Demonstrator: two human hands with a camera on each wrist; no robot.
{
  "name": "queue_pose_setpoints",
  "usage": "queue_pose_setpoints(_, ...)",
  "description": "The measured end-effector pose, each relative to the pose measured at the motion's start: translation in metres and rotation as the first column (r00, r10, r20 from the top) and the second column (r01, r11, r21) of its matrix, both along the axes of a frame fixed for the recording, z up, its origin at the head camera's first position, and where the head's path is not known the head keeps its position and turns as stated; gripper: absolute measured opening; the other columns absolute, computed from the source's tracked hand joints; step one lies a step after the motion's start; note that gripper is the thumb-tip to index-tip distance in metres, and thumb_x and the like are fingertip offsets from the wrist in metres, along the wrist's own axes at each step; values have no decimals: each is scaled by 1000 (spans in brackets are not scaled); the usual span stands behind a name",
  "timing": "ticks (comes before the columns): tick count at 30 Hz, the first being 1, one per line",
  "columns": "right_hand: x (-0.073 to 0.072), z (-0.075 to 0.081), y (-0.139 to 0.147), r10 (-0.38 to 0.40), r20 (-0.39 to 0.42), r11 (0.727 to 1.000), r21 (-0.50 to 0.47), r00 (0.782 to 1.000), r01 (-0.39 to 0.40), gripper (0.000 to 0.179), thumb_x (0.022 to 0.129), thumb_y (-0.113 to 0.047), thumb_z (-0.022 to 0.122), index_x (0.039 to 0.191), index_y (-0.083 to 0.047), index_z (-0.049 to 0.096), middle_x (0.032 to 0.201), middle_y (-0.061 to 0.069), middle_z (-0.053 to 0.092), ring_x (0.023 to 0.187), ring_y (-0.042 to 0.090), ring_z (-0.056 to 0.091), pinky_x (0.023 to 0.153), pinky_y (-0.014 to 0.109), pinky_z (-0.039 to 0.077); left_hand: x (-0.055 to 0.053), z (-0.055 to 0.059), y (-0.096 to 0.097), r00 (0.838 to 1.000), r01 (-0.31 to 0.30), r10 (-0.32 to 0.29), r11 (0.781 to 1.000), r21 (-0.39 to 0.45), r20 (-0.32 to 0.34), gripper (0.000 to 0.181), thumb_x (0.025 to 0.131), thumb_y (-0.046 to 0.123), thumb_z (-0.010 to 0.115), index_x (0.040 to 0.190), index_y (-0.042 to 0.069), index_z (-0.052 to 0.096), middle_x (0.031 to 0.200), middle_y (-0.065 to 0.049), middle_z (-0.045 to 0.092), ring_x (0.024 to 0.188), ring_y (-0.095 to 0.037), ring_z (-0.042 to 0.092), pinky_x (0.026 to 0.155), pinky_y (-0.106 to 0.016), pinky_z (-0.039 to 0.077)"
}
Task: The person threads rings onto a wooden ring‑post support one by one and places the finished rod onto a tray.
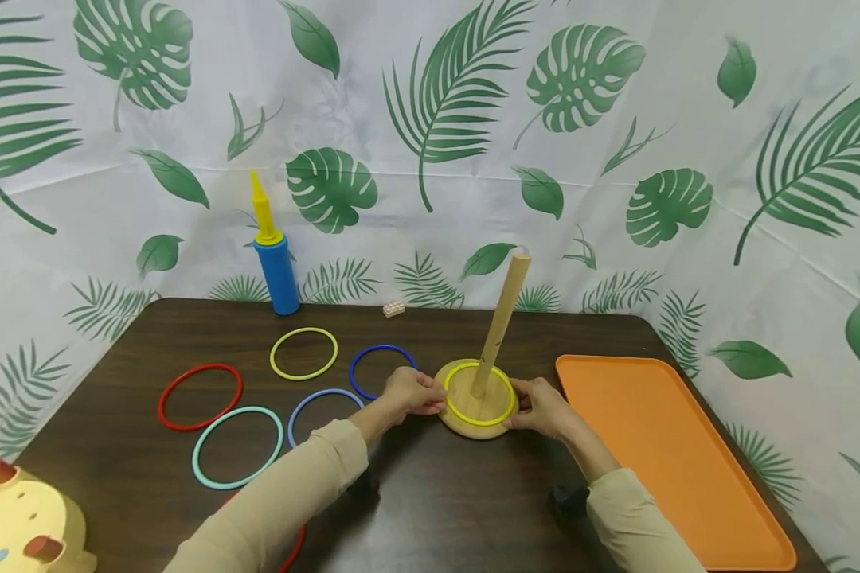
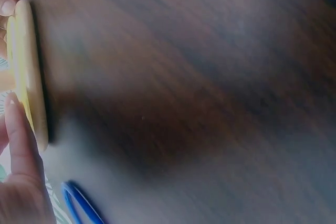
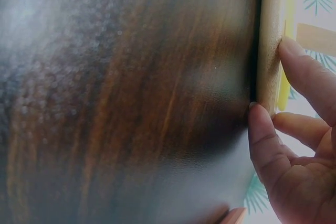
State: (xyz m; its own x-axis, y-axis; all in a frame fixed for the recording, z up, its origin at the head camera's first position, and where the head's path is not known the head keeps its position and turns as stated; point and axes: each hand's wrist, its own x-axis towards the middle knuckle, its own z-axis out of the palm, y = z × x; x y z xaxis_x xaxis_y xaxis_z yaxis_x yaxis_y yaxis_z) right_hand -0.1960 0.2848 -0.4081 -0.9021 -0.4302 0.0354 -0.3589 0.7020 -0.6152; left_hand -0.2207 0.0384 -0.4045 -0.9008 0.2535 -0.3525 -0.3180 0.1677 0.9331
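A wooden peg stand (image 1: 500,318), a tall round post on a disc base, stands upright on the dark table. Around its post a yellow ring (image 1: 509,390) lies flat on the base. My left hand (image 1: 410,391) holds the left edge of the base, with fingertips right at the ring. On the opposite side my right hand (image 1: 542,407) grips the base's edge. In the right wrist view its thumb and fingers (image 3: 262,124) meet the rim of the base (image 3: 269,61) beside the ring. The left wrist view shows a finger (image 2: 23,145) along the base.
Left of the stand lie a dark blue ring (image 1: 354,374), a light blue ring (image 1: 291,422), a pale yellow ring (image 1: 272,362), a mint ring (image 1: 196,458) and red rings (image 1: 161,406). An orange tray (image 1: 638,414) is at right. A blue pump (image 1: 278,274) stands behind.
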Motion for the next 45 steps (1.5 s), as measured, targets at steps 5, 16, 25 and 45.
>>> queue_pose_setpoints(5, 0, 0, -2, -15, 8, 1000, 6, 1000, 15, 67, 73, -2, 78, 126, 20, 45, 103, 28, 63, 83, 29, 67, 68, 30, 57, 1, 6, -10, 998, 53, -55, 998, -30, -40, 10, 84, -3, 66, 93, -9, 66, 71, -12, 70, 54, -7, 63, 56, -20, 55)
queue_pose_setpoints(16, -1, 5, 1, -33, 11, 999, 14, 999, 33, 67, 74, -3, 78, 126, 21, 44, 103, 29, 62, 85, 31, 66, 69, 31, 57, 8, 39, -78, 870, 441, -481, 856, -268, -104, 11, 85, 3, 67, 92, -6, 66, 79, -9, 70, 71, -11, 67, 72, -32, 58)
queue_pose_setpoints(25, 0, 7, 3, -54, 43, 998, 16, 998, 53, 71, 75, -5, 77, 128, 23, 39, 107, 32, 60, 88, 33, 66, 69, 32, 57, 29, 49, -140, 748, 561, -655, 709, -428, -105, 8, 77, 0, 71, 82, -1, 66, 71, -2, 67, 64, -4, 56, 61, -19, 51)
queue_pose_setpoints(45, 0, 1, -2, -10, 55, 1000, -2, 998, 11, 69, 76, -3, 76, 127, 25, 39, 103, 30, 62, 85, 30, 66, 69, 31, 57, 61, 21, -198, 722, 552, -680, 675, -490, -124, 18, 69, -2, 77, 82, 4, 65, 73, 2, 63, 67, -6, 56, 59, -18, 47)
